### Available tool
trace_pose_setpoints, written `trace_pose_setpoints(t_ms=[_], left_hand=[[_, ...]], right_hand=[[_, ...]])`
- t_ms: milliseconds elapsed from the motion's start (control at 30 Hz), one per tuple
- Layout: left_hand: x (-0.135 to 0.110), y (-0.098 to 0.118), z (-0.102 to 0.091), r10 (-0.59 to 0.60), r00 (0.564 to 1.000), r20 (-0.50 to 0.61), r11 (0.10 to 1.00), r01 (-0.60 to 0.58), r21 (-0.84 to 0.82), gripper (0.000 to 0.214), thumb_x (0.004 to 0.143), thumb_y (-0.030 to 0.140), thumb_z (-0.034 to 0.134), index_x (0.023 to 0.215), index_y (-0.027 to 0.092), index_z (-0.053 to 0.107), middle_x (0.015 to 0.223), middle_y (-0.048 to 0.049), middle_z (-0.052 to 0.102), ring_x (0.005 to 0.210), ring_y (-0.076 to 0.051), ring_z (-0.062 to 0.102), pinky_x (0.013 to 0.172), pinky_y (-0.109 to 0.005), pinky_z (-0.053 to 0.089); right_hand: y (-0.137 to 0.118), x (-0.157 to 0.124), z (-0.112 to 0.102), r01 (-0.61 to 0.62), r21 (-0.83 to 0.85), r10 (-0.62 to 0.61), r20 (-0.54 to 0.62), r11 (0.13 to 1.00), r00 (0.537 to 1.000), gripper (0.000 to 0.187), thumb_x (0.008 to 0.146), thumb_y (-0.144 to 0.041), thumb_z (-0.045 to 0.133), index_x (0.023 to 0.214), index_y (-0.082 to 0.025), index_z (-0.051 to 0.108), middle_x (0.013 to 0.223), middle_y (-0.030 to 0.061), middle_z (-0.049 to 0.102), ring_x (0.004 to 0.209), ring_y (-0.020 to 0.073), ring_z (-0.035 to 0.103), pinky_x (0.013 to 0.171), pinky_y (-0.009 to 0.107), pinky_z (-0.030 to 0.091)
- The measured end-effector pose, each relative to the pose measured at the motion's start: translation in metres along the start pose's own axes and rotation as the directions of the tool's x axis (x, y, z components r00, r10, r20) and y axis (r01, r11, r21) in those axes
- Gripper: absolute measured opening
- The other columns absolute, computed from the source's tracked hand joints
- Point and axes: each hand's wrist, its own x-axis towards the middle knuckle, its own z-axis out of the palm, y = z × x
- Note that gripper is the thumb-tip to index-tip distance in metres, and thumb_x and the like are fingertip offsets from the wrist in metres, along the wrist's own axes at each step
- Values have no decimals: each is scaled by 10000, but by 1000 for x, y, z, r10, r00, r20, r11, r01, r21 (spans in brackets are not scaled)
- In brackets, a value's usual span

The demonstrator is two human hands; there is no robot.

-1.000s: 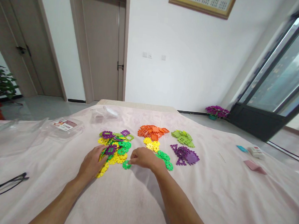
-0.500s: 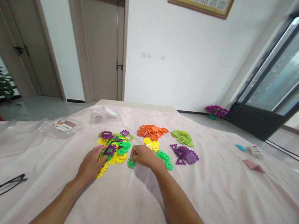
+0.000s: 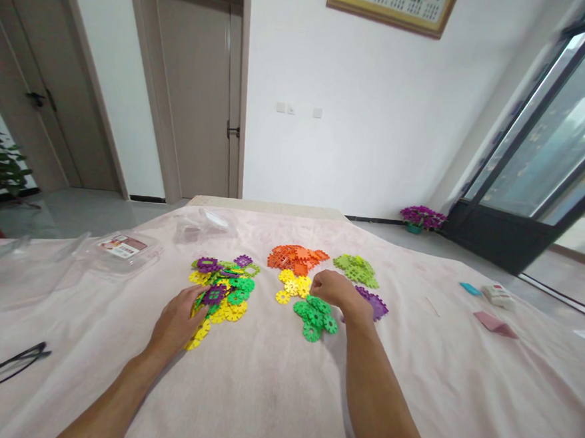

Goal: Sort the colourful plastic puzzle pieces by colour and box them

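A mixed heap of notched plastic building pieces [image 3: 226, 308] in yellow, green and purple lies left of centre on the cloth. My left hand [image 3: 178, 321] rests against its near left side, thumb and fingers apart around the edge pieces. Over to the right, my right hand [image 3: 335, 290] is closed above the cloth, its fingertips curled; I cannot make out whether a piece is in them. Just below it sits a pile of green flower-shaped pieces [image 3: 314, 317]. Yellow flower-shaped pieces [image 3: 294, 284] lie on its left, and purple pieces [image 3: 375, 306] are partly hidden behind its wrist.
Orange pieces [image 3: 292, 258] and lime pieces [image 3: 356, 270] form piles farther back. Clear plastic packaging [image 3: 125, 247] and glasses [image 3: 6, 372] are at the left. A blue item [image 3: 470, 289], a small white box [image 3: 498, 296] and a pink cloth [image 3: 495, 324] lie at the right.
My right hand has moved right, from beside the mixed heap to over the green and purple piles. More green pieces now lie in the green pile. The left hand has stayed put.
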Motion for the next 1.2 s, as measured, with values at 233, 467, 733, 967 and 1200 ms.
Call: trace_pose_setpoints(t_ms=[233, 467, 733, 967, 1200], left_hand=[[0, 1, -2, -1, 1000, -5, 1000, 1, 4, 471, 894, 358, 518, 1315, 185, 638, 1362, -108, 646, 1281, -265, 594, 1137, -421, 426], [1, 3, -2, 2, 1000, -5, 1000, -2, -10, 469, 893, 361, 519, 1306, 175, 641, 1357, -125, 649, 1280, -274, 589, 1143, -442, 414], [2, 2, 0, -2, 1000, 6, 1000, 3, -4, 463, 902, 354, 512, 1312, 174, 628, 1370, -125, 639, 1297, -269, 570, 1155, -445, 396], [2, 0, 1, -2, 1000, -1, 1000, 2, -4, 469, 891, 354, 526, 1314, 180, 630, 1365, -112, 644, 1290, -264, 577, 1151, -422, 400], [1, 1, 0, -8, 1000, 8, 1000, 8, 6, 465, 901, 356, 512, 1325, 199, 618, 1369, -110, 640, 1291, -262, 575, 1149, -435, 402]], right_hand=[[-40, 10, 21, 197, 108, -181, -147, 974, 972, 191, 877, -183, 559, 899, -185, 749, 912, 42, 745, 824, 150, 629, 653, 237, 337], [-94, 9, 77, 435, 184, -397, -208, 881, 894, 198, 958, -301, 598, 1079, -221, 732, 1096, 45, 717, 975, 165, 642, 799, 240, 411], [-127, 5, 108, 403, 34, -386, -219, 915, 896, 294, 951, -471, 624, 1146, -262, 689, 1164, 48, 675, 1077, 212, 609, 821, 280, 433], [-131, 10, 111, 405, -101, -417, -188, 909, 889, 239, 1016, -388, 534, 1043, -246, 725, 1084, 67, 689, 1029, 211, 611, 804, 291, 457], [-125, 13, 111, 418, -108, -432, -196, 902, 880, 259, 1044, -327, 475, 1035, -243, 720, 1063, 68, 706, 972, 195, 630, 772, 284, 441]])
